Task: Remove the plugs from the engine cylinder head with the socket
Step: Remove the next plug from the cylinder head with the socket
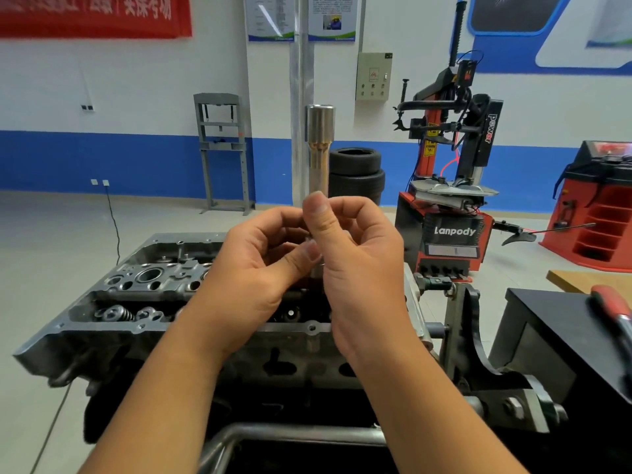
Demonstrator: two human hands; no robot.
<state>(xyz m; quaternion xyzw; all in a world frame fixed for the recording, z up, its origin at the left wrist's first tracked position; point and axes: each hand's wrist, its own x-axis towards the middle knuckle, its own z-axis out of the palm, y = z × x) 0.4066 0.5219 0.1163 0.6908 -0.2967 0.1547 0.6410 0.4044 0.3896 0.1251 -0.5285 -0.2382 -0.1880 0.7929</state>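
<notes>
A long metal socket (318,148) stands upright in front of me, raised above the grey engine cylinder head (143,285). My right hand (359,268) grips the socket's lower part, thumb up against its shaft. My left hand (260,268) meets it from the left, its thumb and fingers curled in at the socket's lower end. Whatever sits at that lower end is hidden by my fingers. The head lies on a stand below my hands, with valve springs (116,313) showing at its near left.
A black bench (547,323) with a red-handled tool (615,313) stands at the right. Behind are a tyre changer (451,186), stacked tyres (355,172), a grey press frame (222,152) and a red balancer (602,206). A steel tube frame (290,431) runs below.
</notes>
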